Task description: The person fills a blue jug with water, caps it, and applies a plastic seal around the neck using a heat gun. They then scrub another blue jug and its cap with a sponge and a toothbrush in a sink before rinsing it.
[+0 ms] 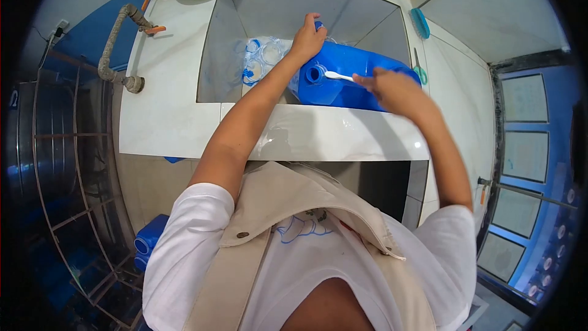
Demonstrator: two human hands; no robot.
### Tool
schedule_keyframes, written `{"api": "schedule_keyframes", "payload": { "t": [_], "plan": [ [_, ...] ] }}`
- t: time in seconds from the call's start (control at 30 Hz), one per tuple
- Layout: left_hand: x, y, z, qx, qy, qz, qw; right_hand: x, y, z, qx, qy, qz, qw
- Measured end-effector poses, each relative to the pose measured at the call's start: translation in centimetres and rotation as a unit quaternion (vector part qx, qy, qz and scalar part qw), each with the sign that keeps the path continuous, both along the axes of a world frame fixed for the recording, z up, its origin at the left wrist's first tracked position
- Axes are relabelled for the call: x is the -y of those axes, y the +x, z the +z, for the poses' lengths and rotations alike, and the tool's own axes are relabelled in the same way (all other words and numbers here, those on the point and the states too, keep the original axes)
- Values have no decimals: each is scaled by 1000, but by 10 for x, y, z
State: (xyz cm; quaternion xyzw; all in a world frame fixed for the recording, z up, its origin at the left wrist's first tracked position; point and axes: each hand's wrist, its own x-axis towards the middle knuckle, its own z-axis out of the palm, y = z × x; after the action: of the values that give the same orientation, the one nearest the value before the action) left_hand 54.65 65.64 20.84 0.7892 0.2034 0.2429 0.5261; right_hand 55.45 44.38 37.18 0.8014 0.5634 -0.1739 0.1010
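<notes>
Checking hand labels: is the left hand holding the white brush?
No, the right hand holds the white brush near the blue jug's opening, while the left hand rests on the jug's far side.

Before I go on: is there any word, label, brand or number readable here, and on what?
None can be read.
Blue plastic jerrycan in the white tiled sink: no label visible.
White shirt: a blue line drawing, no legible letters.
Clear plastic bag with blue rings: no print to make out.
</notes>
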Motion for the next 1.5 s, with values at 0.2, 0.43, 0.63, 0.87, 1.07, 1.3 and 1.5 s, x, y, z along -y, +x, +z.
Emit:
{"api": "schedule_keyframes", "payload": {
  "t": [0.2, 0.43, 0.63, 0.87, 1.07, 1.3, 1.5],
  "plan": [
    [3, 0, -3, 2, -36, -3, 999, 10, -89, -65, -24, 118, -186, 975],
    [0, -4, 3, -3, -40, -24, 999, -6, -82, -74, -51, 184, -209, 959],
    [-4, -3, 4, 13, -168, -46, 985, -31, -9, -27, -76, 31, -92, 992],
    [-11, -8, 12, 26, -289, -62, 955, -137, 53, 15, -146, -266, -62, 951],
    [-16, -2, -4, 18, -234, -21, 972, -157, 53, -5, -212, -315, -42, 924],
    [-12, -4, 6, 2, -277, -57, 959, -134, 51, 16, -180, -254, -60, 948],
    [-8, 0, 0, 11, -280, -60, 958, -64, 37, -43, -191, 19, 31, 981]
  ]
}}
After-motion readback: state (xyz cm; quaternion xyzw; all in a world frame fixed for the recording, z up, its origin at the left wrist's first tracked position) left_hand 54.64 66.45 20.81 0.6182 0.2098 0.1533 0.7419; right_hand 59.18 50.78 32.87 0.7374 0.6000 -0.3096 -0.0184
